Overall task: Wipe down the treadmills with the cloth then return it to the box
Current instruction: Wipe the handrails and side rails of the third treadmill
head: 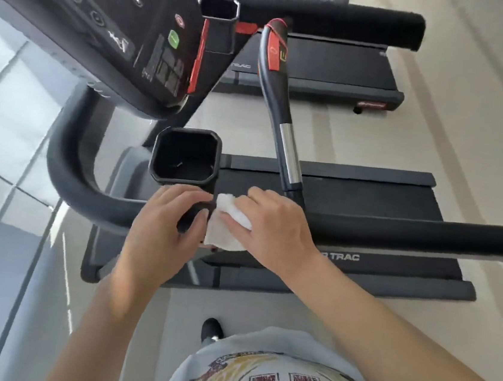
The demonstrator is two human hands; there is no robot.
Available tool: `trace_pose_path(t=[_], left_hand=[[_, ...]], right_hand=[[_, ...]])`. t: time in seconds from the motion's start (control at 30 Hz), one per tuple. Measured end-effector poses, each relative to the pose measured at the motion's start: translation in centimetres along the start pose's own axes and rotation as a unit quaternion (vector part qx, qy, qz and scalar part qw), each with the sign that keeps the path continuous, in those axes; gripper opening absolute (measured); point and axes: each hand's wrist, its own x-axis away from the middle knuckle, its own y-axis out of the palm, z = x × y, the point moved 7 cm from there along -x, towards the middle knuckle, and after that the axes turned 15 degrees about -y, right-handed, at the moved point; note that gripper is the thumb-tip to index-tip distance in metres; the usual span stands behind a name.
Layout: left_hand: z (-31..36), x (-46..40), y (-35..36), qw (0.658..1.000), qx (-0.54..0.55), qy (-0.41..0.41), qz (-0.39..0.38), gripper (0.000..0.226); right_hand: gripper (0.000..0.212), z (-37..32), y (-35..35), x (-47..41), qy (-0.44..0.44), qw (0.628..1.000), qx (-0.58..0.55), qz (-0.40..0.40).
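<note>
I stand beside the near treadmill [368,200], a black machine with a dark belt and padded side rails. A white cloth [228,227] is pressed against the black handlebar just below the square cup holder [185,157]. My right hand [271,227] lies over the cloth and holds it against the bar. My left hand [161,227] grips the same black bar, its thumb touching the cloth's left edge. The console [107,17] with its buttons hangs at the upper left. A second treadmill [320,66] stands behind. No box is in view.
A curved handle with a chrome section [288,157] rises between the two treadmills' belts. The padded right rail [426,238] runs to the right edge. Pale floor tiles lie to the right, glass panels to the left. My shoe [211,330] is on the floor beside the treadmill base.
</note>
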Motion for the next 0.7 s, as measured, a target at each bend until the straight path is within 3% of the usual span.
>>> trace_pose_path(t=[0.4,0.7], left_hand=[[15.4,-0.8,16.7,0.974,-0.055,0.095,-0.199,0.027],[27.6,-1.2,28.5,0.927,-0.105,0.18,-0.312,0.042]], right_hand=[[0.036,17.6,-11.5,16.3,0.219,0.964,0.138,0.062],[0.034,28.5,-18.4,29.4,0.392,0.897,0.17,0.114]])
